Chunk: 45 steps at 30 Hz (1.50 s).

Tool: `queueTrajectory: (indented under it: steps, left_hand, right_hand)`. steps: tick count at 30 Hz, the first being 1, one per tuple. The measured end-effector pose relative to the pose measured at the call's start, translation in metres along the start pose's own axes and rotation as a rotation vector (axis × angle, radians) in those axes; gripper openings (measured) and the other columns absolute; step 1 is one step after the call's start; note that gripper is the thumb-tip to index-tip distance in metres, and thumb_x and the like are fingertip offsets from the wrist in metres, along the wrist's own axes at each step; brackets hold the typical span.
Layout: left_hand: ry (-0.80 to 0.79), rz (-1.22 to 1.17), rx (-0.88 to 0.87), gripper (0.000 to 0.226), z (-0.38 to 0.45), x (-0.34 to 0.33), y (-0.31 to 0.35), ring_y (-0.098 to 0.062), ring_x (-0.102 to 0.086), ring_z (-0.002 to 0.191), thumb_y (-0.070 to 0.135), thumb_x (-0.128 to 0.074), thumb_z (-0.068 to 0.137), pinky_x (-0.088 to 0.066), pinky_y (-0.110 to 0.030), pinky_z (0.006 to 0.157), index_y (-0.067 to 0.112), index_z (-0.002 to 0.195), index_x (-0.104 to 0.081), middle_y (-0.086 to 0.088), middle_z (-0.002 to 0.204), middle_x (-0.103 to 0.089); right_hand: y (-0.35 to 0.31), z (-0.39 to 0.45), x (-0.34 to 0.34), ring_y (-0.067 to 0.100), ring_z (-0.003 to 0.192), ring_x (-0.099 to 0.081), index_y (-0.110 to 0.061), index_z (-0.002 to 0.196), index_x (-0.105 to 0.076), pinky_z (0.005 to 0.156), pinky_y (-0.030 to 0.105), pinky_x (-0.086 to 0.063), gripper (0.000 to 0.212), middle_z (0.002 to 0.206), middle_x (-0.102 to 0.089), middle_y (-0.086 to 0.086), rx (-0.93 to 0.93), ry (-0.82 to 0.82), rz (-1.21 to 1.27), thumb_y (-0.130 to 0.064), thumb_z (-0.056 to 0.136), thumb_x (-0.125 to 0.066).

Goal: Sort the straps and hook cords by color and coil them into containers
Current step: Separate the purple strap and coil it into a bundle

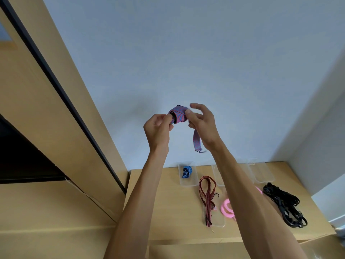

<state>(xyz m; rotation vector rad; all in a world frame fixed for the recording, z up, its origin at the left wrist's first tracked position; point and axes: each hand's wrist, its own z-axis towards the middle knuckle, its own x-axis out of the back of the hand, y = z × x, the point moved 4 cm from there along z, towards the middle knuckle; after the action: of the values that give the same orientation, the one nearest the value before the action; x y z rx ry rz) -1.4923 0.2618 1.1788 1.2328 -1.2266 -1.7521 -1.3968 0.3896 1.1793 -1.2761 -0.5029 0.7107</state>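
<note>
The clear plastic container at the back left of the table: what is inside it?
Inside the clear plastic container lies one coiled blue striped strap. Nothing else shows in it; whatever the coil covers beneath itself cannot be seen.

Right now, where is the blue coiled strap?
In the head view, the blue coiled strap lies in the clear container at the table's far left, just left of the red striped cord.

A pale blue-grey wall [186, 53] is filling most of the view, lit evenly by soft light. On the left, light wooden panelling [46, 113] is slanting across, split by a dark strip [61, 90], with a dark opening [22, 156] lying below it. A light wooden table [158, 202] is standing against the wall, with a second pale wall [317, 137] closing in on the right
</note>
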Motion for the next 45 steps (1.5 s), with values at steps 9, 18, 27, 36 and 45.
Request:
queueTrajectory:
  steps: [9, 18, 27, 36, 45]
  left_hand:
    - [-0.096, 0.079, -0.007, 0.019, 0.002, -0.005, -0.009, -0.018, -0.048, 0.057, 0.010, -0.066, 0.084, -0.045, -0.025, 0.057, 0.017, 0.090, -0.049, -0.002, 0.065, -0.058]
    - [-0.177, 0.794, -0.775, 0.019, -0.011, 0.000, -0.013, -0.027, -0.060, 0.092, -0.006, -0.070, 0.081, -0.050, -0.034, 0.079, 0.000, 0.098, -0.066, -0.011, 0.102, -0.060]
    - [-0.096, 0.545, -0.465, 0.004, -0.008, 0.002, -0.017, -0.020, -0.062, 0.070, 0.010, -0.067, 0.088, -0.052, -0.036, 0.066, 0.006, 0.087, -0.068, -0.001, 0.077, -0.069]
    - [0.030, 0.738, -0.461, 0.013, -0.013, -0.012, -0.020, -0.017, -0.059, 0.062, 0.007, -0.070, 0.082, -0.044, -0.030, 0.062, 0.012, 0.074, -0.061, 0.004, 0.067, -0.064]
    - [-0.080, 0.223, 0.016, 0.014, 0.001, -0.007, -0.027, -0.008, -0.056, 0.051, 0.006, -0.069, 0.087, -0.048, -0.021, 0.057, 0.008, 0.074, -0.067, 0.006, 0.056, -0.064]
  right_hand:
    - [0.009, -0.002, -0.010, 0.015, 0.059, -0.028, -0.026, 0.062, -0.057, 0.059, 0.026, -0.033, 0.039, 0.063, -0.034, -0.004, -0.103, -0.139, 0.114, -0.042, 0.098, -0.054]
    - [0.012, -0.007, -0.008, 0.022, 0.058, -0.020, -0.023, 0.053, -0.055, 0.059, 0.034, -0.030, 0.049, 0.057, -0.026, -0.001, -0.208, -0.078, 0.052, -0.045, 0.096, -0.060]
    - [0.014, -0.009, -0.009, 0.015, 0.050, -0.039, -0.005, 0.109, -0.068, 0.052, 0.026, -0.036, 0.026, 0.057, -0.048, 0.005, -0.173, -0.088, 0.211, -0.027, 0.103, -0.054]
    - [0.026, -0.013, -0.020, 0.012, 0.049, -0.040, -0.019, 0.131, -0.050, 0.053, 0.024, -0.040, 0.032, 0.057, -0.047, -0.005, -0.140, 0.076, 0.098, -0.028, 0.101, -0.053]
    - [0.010, -0.007, -0.001, 0.020, 0.053, -0.038, -0.010, 0.113, -0.067, 0.051, 0.026, -0.031, 0.018, 0.054, -0.045, 0.011, 0.131, 0.098, -0.104, -0.019, 0.099, -0.060]
